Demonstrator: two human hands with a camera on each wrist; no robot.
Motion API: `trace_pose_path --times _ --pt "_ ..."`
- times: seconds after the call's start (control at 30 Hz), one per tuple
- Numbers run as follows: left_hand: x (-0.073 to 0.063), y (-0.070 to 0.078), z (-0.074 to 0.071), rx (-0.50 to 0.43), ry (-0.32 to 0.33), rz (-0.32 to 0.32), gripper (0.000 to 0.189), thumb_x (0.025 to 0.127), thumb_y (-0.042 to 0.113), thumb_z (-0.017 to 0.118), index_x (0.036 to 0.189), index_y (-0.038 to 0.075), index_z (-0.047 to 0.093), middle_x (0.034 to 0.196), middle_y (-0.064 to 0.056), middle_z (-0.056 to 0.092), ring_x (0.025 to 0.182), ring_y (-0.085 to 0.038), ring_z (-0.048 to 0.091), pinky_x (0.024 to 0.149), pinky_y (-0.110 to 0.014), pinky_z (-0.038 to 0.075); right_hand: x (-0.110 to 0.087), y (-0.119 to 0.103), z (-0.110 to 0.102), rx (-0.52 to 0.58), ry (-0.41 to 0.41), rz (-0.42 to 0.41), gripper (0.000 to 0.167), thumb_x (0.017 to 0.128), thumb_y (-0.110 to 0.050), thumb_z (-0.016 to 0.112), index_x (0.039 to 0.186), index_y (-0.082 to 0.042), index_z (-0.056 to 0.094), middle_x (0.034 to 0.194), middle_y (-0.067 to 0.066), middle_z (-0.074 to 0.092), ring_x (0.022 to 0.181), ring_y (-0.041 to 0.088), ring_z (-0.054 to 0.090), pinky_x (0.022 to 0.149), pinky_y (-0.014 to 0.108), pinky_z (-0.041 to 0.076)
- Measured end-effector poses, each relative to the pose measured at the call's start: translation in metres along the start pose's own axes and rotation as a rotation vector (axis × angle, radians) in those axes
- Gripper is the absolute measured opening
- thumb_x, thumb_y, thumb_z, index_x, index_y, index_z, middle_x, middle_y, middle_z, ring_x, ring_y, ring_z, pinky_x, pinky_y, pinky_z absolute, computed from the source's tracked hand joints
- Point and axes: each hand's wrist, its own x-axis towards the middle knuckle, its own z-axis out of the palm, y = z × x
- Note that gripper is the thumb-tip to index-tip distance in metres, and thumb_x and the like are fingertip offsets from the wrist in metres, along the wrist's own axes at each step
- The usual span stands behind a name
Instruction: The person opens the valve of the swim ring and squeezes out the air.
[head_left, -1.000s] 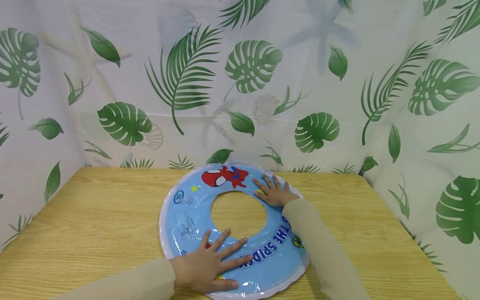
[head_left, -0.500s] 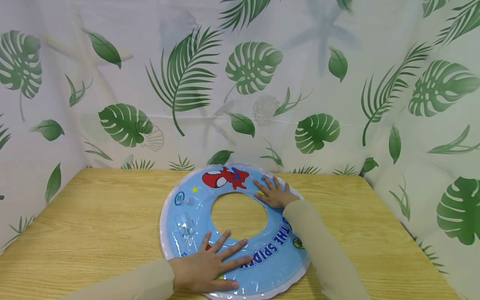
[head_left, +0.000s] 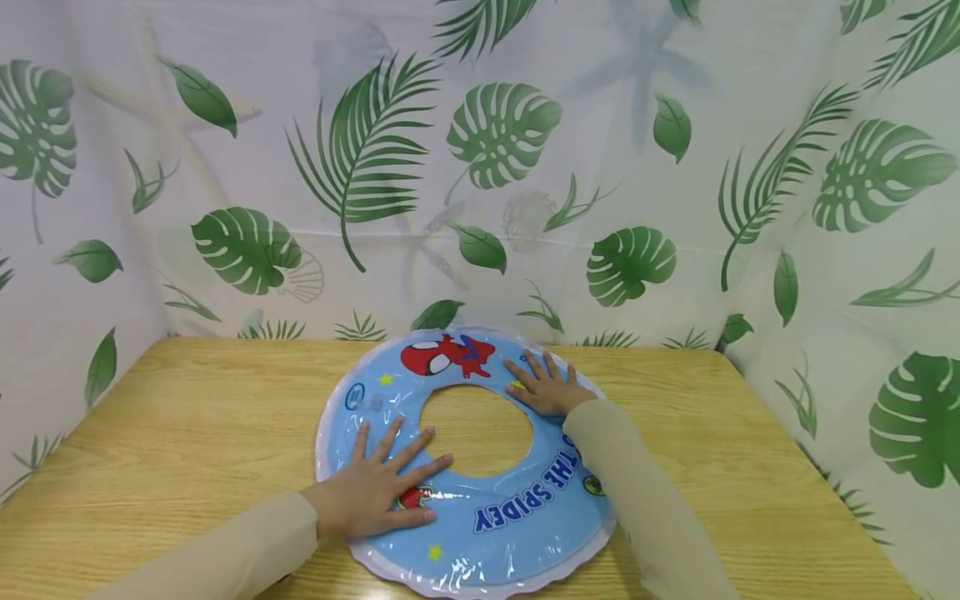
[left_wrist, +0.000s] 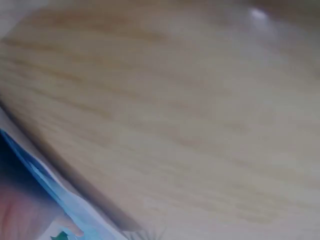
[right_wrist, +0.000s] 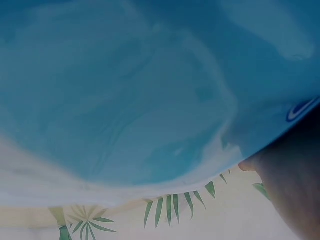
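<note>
A light blue swim ring (head_left: 540, 546) lies flat on the wooden table in the head view, with a red cartoon figure (head_left: 442, 354) printed at its far side and "THE SPIDEY" lettering near the front right. My left hand (head_left: 378, 483), fingers spread and straight, rests on the ring's near left part, partly hiding a red print. On the far right part lies my right hand (head_left: 550, 387), its fingers also spread. The left wrist view catches only the ring's edge (left_wrist: 75, 202) and a bit of the hand (left_wrist: 22, 215). Blue vinyl (right_wrist: 120, 100) fills most of the right wrist view.
The wooden table (head_left: 187, 433) extends to both sides of the ring. Behind it and along both sides hangs a white curtain (head_left: 525, 275) printed with green leaves. The ring's far edge reaches the table's back edge.
My left hand has slid left and away from me over the ring, uncovering a yellow star and more lettering. The right hand and the ring stay nearly where they were.
</note>
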Motion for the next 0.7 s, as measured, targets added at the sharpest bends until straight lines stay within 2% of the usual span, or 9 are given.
trace_pose_path --times 0.2,0.4,0.7 --pt "0.001 -0.006 0.002 -0.063 -0.032 -0.037 0.068 0.084 0.072 0.028 0.143 0.044 0.012 0.156 0.000 -0.002 0.138 -0.044 -0.011 0.099 -0.073 -0.004 0.001 0.000 0.000 0.009 -0.002 -0.010 0.061 0.096 -0.055 0.020 0.148 -0.029 0.001 0.155 0.009 -0.009 0.139 0.039 -0.012 0.105 0.065 -0.003" --pt "0.003 -0.007 0.003 -0.082 -0.067 -0.049 0.069 0.082 0.075 0.027 0.143 0.046 0.012 0.156 0.003 -0.006 0.138 -0.043 -0.010 0.098 -0.073 -0.003 0.001 0.000 -0.001 0.005 -0.010 -0.009 0.061 0.095 -0.055 0.019 0.147 -0.029 0.000 0.155 0.009 -0.009 0.139 0.038 -0.012 0.105 0.065 -0.003" --pt "0.004 -0.008 0.004 -0.061 -0.056 -0.032 0.069 0.083 0.073 0.027 0.144 0.044 0.011 0.156 0.001 -0.007 0.138 -0.045 -0.010 0.098 -0.074 -0.003 -0.001 -0.004 -0.010 -0.018 -0.021 -0.006 0.061 0.096 -0.053 0.023 0.148 -0.026 0.006 0.155 0.012 -0.003 0.140 0.041 -0.005 0.104 0.067 0.003"
